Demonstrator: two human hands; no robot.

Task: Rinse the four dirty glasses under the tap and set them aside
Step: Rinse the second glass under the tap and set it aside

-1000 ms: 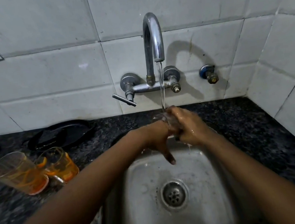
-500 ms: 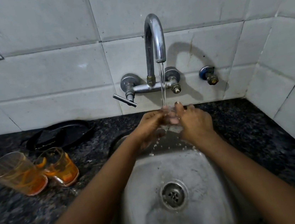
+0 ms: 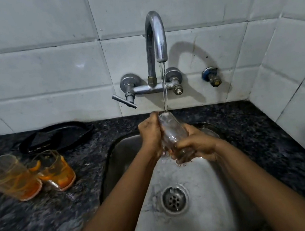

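Clear drinking glass [image 3: 171, 132] is now tipped base-up under the running chrome tap [image 3: 154, 38], both hands' fingers [image 3: 185, 145] wrapped round it; two orange-stained glasses [image 3: 55, 170] still wait on the tabletop.

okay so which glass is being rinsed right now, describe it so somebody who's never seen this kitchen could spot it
Start at the steel sink under the wall tap. Directly beneath the running stream, the left hand and right hand hold a glass tilted above the basin. It is clear, unlike the two orange-stained glasses standing on the dark counter left of the sink.
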